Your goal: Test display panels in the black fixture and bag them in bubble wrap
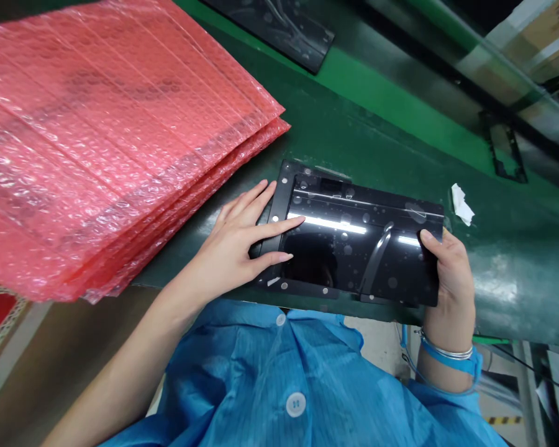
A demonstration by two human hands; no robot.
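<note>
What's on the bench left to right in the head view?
Stack of pink bubble-wrap bags → left hand, flat on the left end of the glossy black display panel → right hand, gripping the panel's right edge → white crumpled scrap → black bracket frame at far right.

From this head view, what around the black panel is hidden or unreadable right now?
- Black panel: its right end lies under the right hand; glare and reflections mask the glossy face.
- Panel's left edge: partly under the left hand.
- Pink bubble-wrap stack: cut off by the left and top edges; count unclear.
- White scrap: too small to identify.
- Dark frame on the belt: blurred behind a clear guard.
</note>
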